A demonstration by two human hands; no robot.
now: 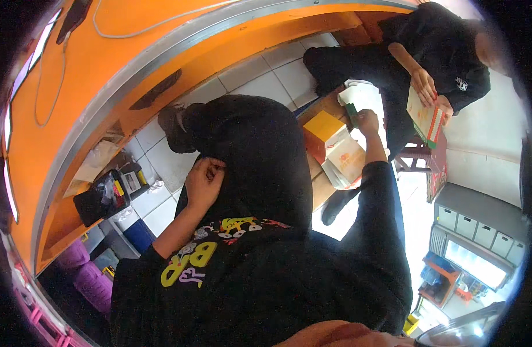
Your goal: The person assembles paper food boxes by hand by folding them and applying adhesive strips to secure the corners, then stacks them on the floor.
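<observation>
My left hand (206, 180) rests against the side of my black-trousered leg (248, 156), fingers curled in and nothing seen in them. My right arm reaches forward, and my right hand (367, 122) closes on the green edge of a white cardboard box blank (367, 92). Just left of that hand is a folded paper box (323, 128) with a yellow face and orange side. A pale printed box panel (345, 161) with an orange mark lies beside it, near my right forearm. My right fingers are partly hidden by the hand itself.
A co-worker in dark clothes (433, 46) sits at the far right, both hands on a printed carton (422, 115) with a red-and-white edge. An orange counter (133, 63) curves along the left. Below it stands a black bin (104, 196) of packets. A stool (416, 156) is at right.
</observation>
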